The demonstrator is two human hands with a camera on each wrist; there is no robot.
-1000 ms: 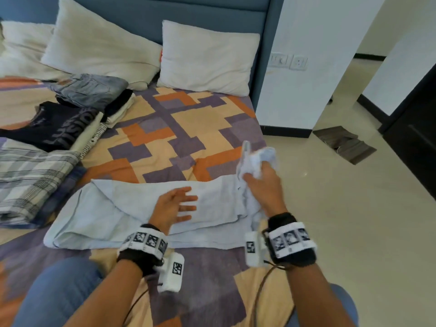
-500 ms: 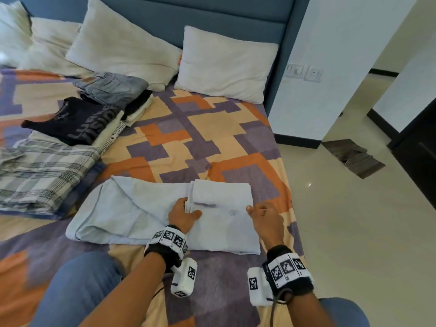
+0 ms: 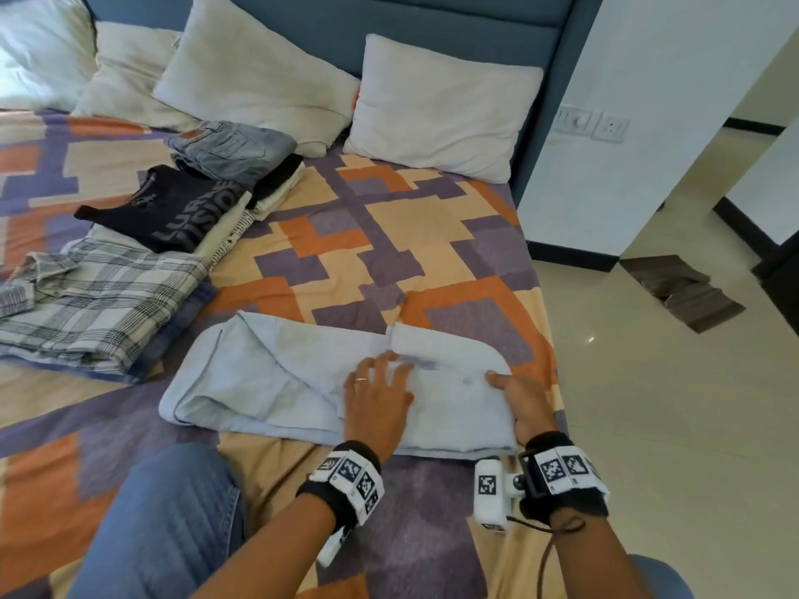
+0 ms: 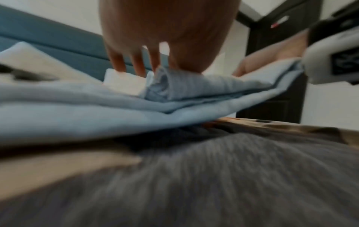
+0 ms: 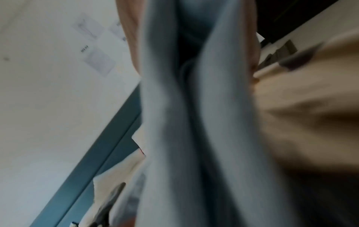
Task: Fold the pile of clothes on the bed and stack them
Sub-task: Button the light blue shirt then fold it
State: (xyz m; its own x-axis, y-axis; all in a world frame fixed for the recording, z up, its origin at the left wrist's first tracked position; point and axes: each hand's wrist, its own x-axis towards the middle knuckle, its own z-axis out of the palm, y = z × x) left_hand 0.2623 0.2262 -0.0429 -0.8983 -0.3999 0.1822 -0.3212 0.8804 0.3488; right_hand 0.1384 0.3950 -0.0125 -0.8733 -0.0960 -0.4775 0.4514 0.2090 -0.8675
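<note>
A light blue garment (image 3: 268, 373) lies lengthwise near the bed's front edge, its right end folded over on top of itself. My left hand (image 3: 380, 391) presses flat on the middle of it, fingers spread over the edge of the folded flap. In the left wrist view those fingers (image 4: 136, 61) rest on the blue cloth (image 4: 97, 110). My right hand (image 3: 519, 395) grips the fold at the garment's right end, thumb on top. The blurred right wrist view shows the cloth layers (image 5: 174, 122) running up into the hand (image 5: 130, 33).
Folded clothes lie to the left: a plaid shirt (image 3: 99, 304), a black T-shirt (image 3: 173, 209) and jeans (image 3: 233, 149). Pillows (image 3: 436, 110) lean on the headboard. The bed's right edge (image 3: 549, 322) is beside my right hand. My knee (image 3: 164, 520) rests on the bed.
My right hand carried the garment's raised right end over to the left and laid it flat. It now holds the new fold. The left hand went from holding the flap's edge to pressing flat.
</note>
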